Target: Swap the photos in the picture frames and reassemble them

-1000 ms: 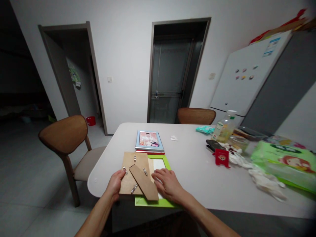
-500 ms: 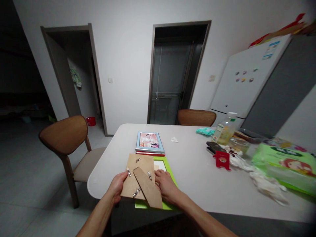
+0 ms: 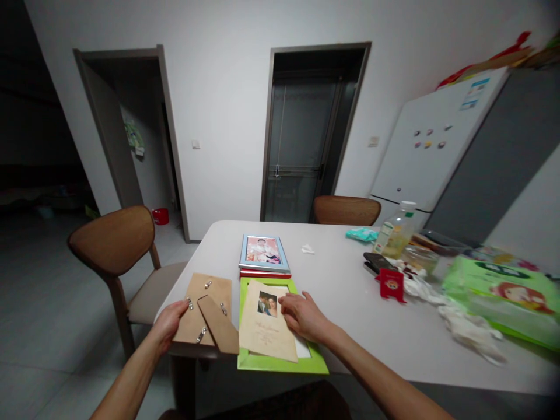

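My left hand (image 3: 168,324) grips the left edge of a brown backing board (image 3: 199,312), which has metal clips and a fold-out stand leg. To its right a green picture frame (image 3: 245,363) lies at the table's near edge. A cream sheet (image 3: 266,338) with a small photo of two people lies slightly askew over that frame. My right hand (image 3: 301,315) rests at the sheet's right edge, fingers bent; whether they pinch the paper is unclear. Behind the green frame, a light blue frame (image 3: 264,254) with a photo sits on top of a red one (image 3: 265,274).
On the white table (image 3: 336,315), a bottle (image 3: 395,233), a dark wallet-like item (image 3: 376,262), a red card-like item (image 3: 391,286), crumpled tissues (image 3: 470,329) and a green tissue pack (image 3: 503,286) lie to the right. A wooden chair (image 3: 114,239) stands left.
My left hand has carried the backing board left, off the green frame. The cream sheet now shows in full, and my right hand has moved slightly right and up, away from the board.
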{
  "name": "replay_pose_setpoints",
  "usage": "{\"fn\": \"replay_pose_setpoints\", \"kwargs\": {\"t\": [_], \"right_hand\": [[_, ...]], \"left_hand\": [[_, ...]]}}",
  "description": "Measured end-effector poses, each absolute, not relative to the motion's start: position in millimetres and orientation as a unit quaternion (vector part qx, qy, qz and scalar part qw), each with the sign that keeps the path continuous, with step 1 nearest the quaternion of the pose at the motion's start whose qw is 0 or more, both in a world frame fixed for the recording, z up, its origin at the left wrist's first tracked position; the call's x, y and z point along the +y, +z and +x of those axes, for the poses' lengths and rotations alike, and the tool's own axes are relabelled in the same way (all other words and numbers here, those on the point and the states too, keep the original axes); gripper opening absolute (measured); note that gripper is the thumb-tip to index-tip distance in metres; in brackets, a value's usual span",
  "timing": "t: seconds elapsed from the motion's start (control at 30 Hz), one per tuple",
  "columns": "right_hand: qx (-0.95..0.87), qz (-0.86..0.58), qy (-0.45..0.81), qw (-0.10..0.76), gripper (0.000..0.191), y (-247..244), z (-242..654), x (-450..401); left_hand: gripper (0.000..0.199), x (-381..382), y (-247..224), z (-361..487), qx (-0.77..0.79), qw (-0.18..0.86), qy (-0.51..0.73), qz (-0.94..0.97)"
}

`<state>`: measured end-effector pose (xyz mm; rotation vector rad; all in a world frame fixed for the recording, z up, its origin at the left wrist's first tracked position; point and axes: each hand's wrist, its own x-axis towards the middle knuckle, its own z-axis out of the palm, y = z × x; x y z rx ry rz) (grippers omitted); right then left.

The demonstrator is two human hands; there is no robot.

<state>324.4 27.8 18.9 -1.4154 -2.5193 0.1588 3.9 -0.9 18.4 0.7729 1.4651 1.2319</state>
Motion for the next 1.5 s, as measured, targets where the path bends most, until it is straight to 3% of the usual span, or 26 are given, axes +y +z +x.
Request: {"fn": "replay_pose_setpoints", "kwargs": {"t": [0.23,0.4,0.53,0.7,0.83,0.93,1.07,1.17,1.27,1.4,1.5], "right_hand": [[-0.859,-0.489,0.073,0.133,0.018,24,318,31],[-0.897,-0.408,0.111,0.126,0.052,27,299,3],[-0.905,-0.390,0.118,0.123,0.027,27,300,-5],[-0.894,-0.413,0.102,0.139,0.020,21,308,2],[-0.871,-0.447,0.093,0.183,0.016,16,307,8],[-0.784,-0.568,0.049,0.246,0.029,9,314,14],[-0.719,-0.660,0.053,0.210,0.047,0,330,25],[-0.694,-0.680,0.104,0.213,0.049,-1,337,31],[-0.617,-0.685,0.258,0.288,0.049,7,336,31],[-0.501,-0.550,0.532,0.404,0.042,25,326,23],[-0.491,-0.485,0.567,0.449,0.038,36,318,16]], "left_hand": [[0.011,10,10,-15,0.679,0.398,0.451,0.421],[0.030,13,5,-25,0.735,0.276,0.393,0.479],[0.035,11,6,-24,0.749,0.196,0.349,0.527],[0.039,1,15,7,0.723,0.119,0.351,0.583],[0.036,-18,17,66,0.601,0.132,0.396,0.681],[0.039,-36,12,108,0.533,0.202,0.366,0.736],[0.043,-45,3,131,0.537,0.234,0.323,0.743],[0.044,-42,2,132,0.542,0.241,0.327,0.735],[0.047,-39,4,132,0.545,0.259,0.327,0.727],[0.066,-39,13,144,0.526,0.283,0.337,0.727],[0.075,-40,23,160,0.491,0.258,0.349,0.756]]}}
